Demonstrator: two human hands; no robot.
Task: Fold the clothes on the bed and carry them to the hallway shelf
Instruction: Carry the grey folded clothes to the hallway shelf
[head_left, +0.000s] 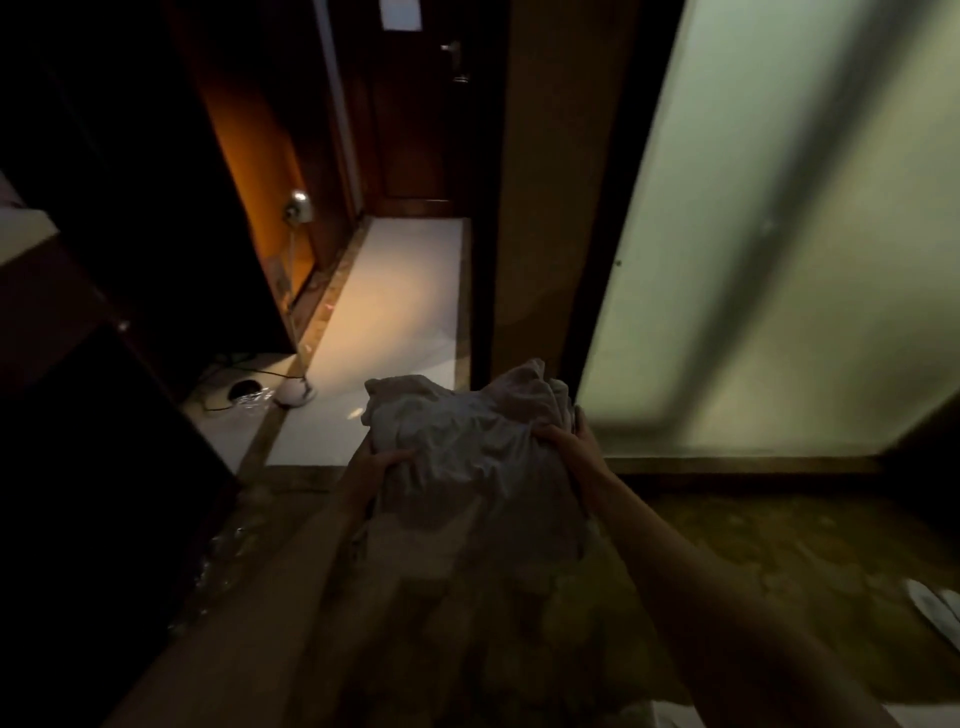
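right hand (563, 436), left hand (382, 462) grip pale clothes bundle (467, 431); fingertips buried, folds blurred.

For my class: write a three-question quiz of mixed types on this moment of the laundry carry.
1. True or false: the bundle of pale clothes lies on the floor.
2. Which hands hold the bundle? A) left hand only B) right hand only C) both
3. Fill in: the big pale panel on the person's right is ______ glass.

Key: 1 false, it is carried in front of the person; 2 C, one hand grips each side; 3 frosted.
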